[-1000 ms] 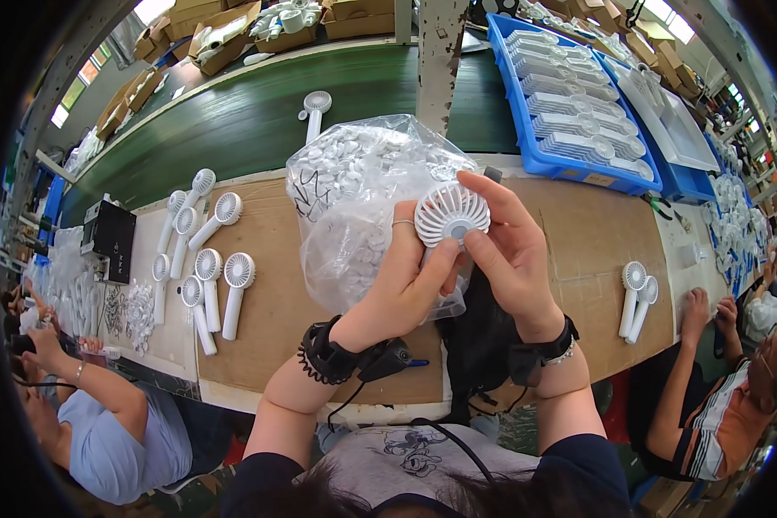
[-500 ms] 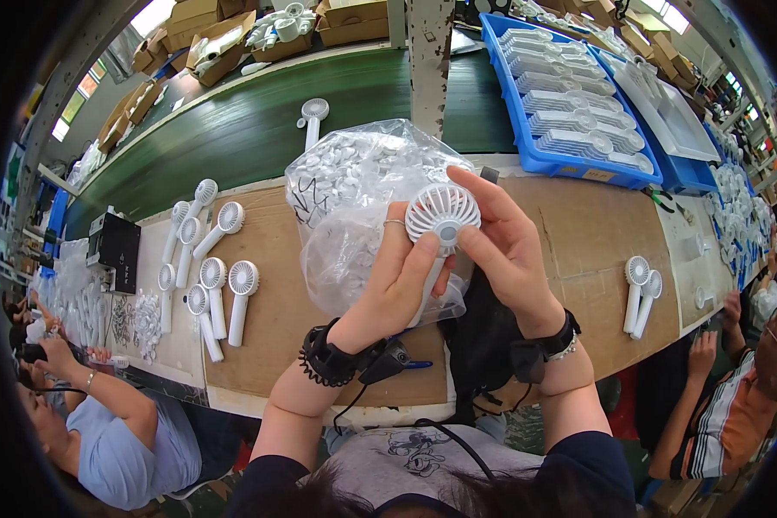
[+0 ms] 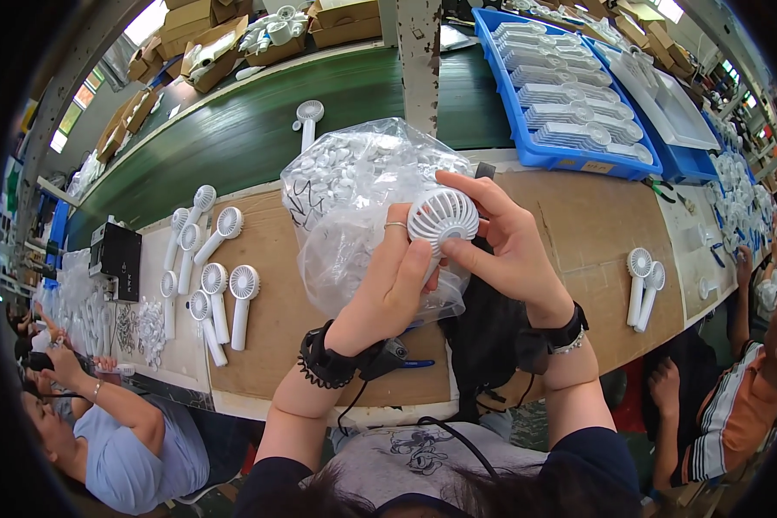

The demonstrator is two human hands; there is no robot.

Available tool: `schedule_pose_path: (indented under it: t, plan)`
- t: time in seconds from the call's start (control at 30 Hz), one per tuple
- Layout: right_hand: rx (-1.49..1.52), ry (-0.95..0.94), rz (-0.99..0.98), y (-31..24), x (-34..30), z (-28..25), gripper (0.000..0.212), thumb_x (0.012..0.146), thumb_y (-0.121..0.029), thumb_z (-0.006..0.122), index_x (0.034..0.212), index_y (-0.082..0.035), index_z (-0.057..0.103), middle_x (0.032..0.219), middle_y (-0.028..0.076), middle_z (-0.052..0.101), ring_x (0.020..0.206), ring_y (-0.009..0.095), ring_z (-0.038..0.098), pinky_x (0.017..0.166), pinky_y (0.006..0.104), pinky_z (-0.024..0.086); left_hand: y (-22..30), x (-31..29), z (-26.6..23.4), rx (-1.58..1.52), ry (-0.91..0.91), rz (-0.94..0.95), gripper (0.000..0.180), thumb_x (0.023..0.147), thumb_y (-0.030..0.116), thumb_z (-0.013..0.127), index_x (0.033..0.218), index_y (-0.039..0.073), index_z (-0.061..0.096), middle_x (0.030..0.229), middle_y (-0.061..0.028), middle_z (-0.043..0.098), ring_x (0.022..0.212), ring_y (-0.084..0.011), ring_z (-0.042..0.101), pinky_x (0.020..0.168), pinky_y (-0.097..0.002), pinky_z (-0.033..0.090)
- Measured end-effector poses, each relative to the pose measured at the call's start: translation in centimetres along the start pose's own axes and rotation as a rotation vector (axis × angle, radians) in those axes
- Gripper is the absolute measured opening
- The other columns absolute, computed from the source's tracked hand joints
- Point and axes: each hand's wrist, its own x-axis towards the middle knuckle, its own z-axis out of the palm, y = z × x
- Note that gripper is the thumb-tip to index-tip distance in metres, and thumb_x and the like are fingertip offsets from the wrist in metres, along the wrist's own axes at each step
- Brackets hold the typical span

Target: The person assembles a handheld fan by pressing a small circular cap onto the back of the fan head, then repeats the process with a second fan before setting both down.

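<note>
Between my two hands is a white handheld fan (image 3: pixel 443 216), its round slatted head turned up toward me. My left hand (image 3: pixel 394 281) closes around the handle just below the head, hiding most of it. On the other side, my right hand (image 3: pixel 511 246) grips the head's edge, with its thumb near the lower middle of the grille and the other fingers behind the rim. Right behind the fan lies a clear plastic bag (image 3: pixel 341 224) holding many small white round parts.
Several white fans (image 3: pixel 243 285) lie at the left beside a black box (image 3: pixel 115 262); two more fans (image 3: pixel 637 276) lie at the right. A blue crate (image 3: pixel 591 164) of clear parts stands back right. Beyond runs a green conveyor belt (image 3: pixel 233 129). Co-workers sit on both sides.
My right thumb has slid from the fan's centre cap toward the lower edge of the head. The fan head has tilted slightly, and both hands still hold it.
</note>
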Motion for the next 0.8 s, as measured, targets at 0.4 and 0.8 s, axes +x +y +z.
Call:
schedule_pose_path:
  t: [0.4,0.8]
  plan:
    - [0.031,-0.011,0.001,0.7,-0.2,1.0,0.051,0.074,0.002,0.059,0.122,0.001,0.040,0.109,0.005,0.045,0.102,0.011,0.046,0.085,0.0247,0.040,-0.1,-0.6,-0.2,0.443,0.008,0.171,0.071,0.086,0.054,0.035,0.119,-0.009,0.030,0.104,-0.0233,0.042,0.081,-0.0363,0.057,0.069,-0.0376,0.045]
    - [0.130,-0.041,0.016,1.1,0.0,0.8,0.055,0.076,0.001,0.058,0.126,0.001,0.035,0.113,0.005,0.044,0.103,0.011,0.046,0.088,0.0249,0.039,0.0,-0.3,0.4,0.197,0.039,-0.001,0.088,0.076,0.072,0.031,0.121,-0.002,0.018,0.101,-0.0077,0.044,0.070,-0.0077,0.041,0.060,-0.0203,0.037]
